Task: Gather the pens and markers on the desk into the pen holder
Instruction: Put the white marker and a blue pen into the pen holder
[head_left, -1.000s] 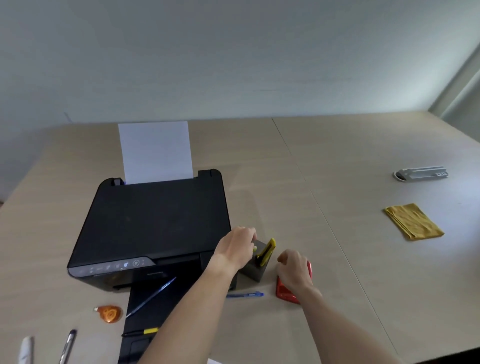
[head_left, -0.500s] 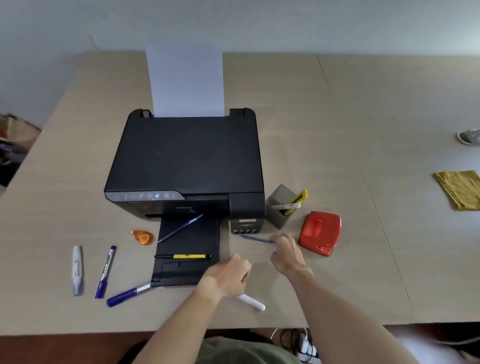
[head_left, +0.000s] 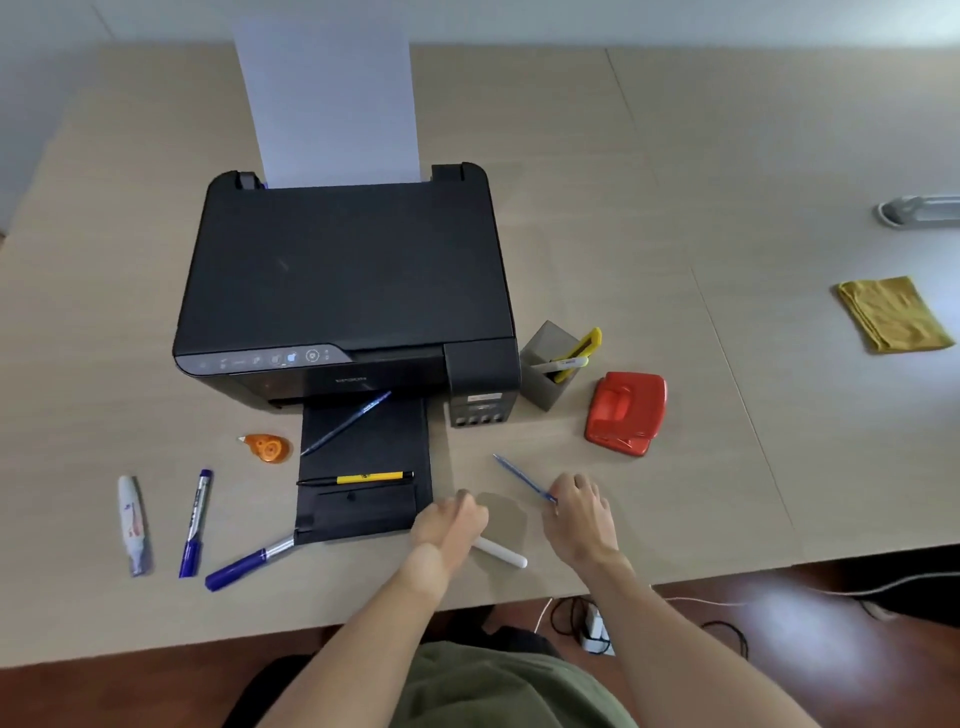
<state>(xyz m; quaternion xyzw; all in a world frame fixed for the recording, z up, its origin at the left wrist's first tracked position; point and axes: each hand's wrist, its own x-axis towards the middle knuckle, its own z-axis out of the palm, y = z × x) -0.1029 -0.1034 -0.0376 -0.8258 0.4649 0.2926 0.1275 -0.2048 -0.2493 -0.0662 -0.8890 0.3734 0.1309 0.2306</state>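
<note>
So the right hand (head_left: 576, 519) has pinched the tail end of a blue pen (head_left: 522, 480), fingertips closed narrow around it, with the rest of the barrel sticking out toward about 10 o'clock from the grip, tip either just off the desk (head_left: 727, 467) or skimming it (hard to say from here). The left hand (head_left: 452, 525) is curled over one end of a white marker (head_left: 501, 553), whose free end pokes out at roughly 4 o'clock, but I honestly can't tell if it's actually gripped or just covered. These things look feather-light, stiff and a bit slick, so I'd guess a mid-barrel pinch would be steadier than the far end. The grey pen holder (head_left: 545, 374) sits at about 12 o'clock from the right hand, well apart, already holding a couple of items. More pens lie on the printer (head_left: 343, 280) tray and out at 9 o'clock.
</note>
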